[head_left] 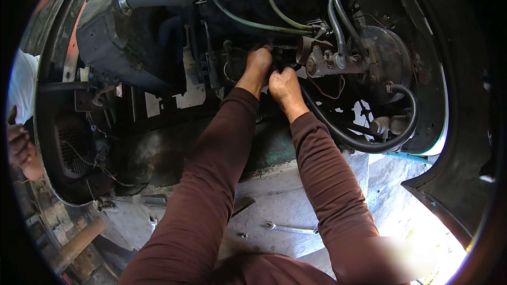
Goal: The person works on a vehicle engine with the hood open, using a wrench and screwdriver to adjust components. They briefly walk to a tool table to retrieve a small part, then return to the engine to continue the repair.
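Both my arms reach down into a vehicle's engine bay. My left hand (pixel 259 62) is bent over a dark part low beside the engine (pixel 243 0), its fingers curled and partly hidden. Just right of it and a little nearer, my right hand (pixel 286 84) is closed like a fist, thumb side up. Whatever lies in either grip is too dark and covered to make out. A metal cylinder with fittings (pixel 327 63) sits right of my hands, joined to a round drum-shaped housing (pixel 388 58). A thin wire (pixel 334 96) loops below it.
A thick black hose (pixel 359 145) curves from near my right hand. Greenish tubes (pixel 253 25) cross the engine. A wrench (pixel 290 228) and a small nut-like piece (pixel 243 236) lie on the pale fender (pixel 274 203) below my arms. At left, another person's hand (pixel 20 148) hangs near the body edge.
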The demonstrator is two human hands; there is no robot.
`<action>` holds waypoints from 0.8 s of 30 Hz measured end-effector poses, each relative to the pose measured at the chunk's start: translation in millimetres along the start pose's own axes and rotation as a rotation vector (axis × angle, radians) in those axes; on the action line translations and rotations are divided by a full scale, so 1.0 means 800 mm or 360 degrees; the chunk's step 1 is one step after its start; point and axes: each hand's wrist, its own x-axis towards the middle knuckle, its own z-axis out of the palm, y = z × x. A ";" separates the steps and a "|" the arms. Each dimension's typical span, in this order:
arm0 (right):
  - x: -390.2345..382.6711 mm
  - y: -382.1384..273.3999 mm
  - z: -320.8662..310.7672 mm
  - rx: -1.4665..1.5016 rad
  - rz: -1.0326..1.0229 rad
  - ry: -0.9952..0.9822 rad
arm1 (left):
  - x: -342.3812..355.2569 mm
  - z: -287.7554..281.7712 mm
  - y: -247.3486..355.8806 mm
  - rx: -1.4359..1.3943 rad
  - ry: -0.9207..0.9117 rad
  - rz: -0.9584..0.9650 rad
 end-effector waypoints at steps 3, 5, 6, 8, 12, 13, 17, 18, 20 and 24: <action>0.001 -0.023 -0.015 -0.0017 0.0202 -0.0046 | -0.001 0.005 0.006 0.0058 0.0066 0.0025; -0.002 -0.035 -0.016 0.0061 0.0158 0.0010 | 0.001 0.005 0.009 0.0156 0.0093 0.0113; -0.002 -0.035 -0.018 0.0094 0.0143 0.0052 | -0.001 0.011 0.009 0.0139 0.0088 0.0106; 0.003 -0.027 -0.022 0.0092 0.0124 0.0048 | -0.007 0.021 0.010 0.0106 0.0078 0.0091; 0.011 -0.029 -0.022 0.0005 0.0331 -0.0105 | 0.006 0.021 0.006 0.0031 0.0073 0.0101; 0.010 -0.030 -0.024 -0.0015 0.0259 -0.0051 | 0.009 0.021 0.006 0.0040 0.0062 0.0096; 0.013 -0.005 -0.015 -0.0094 0.0007 0.0148 | 0.015 0.029 0.000 0.0039 0.0030 0.0158; 0.015 -0.008 -0.014 -0.0106 -0.0056 0.0192 | 0.014 0.029 -0.002 0.0000 0.0074 0.0181; 0.014 -0.011 -0.018 -0.0038 0.0065 0.0042 | 0.012 0.024 -0.007 -0.0079 0.0163 0.0227; 0.010 -0.021 -0.019 0.0099 0.0084 -0.0050 | 0.018 0.014 0.002 0.0219 0.0130 0.0211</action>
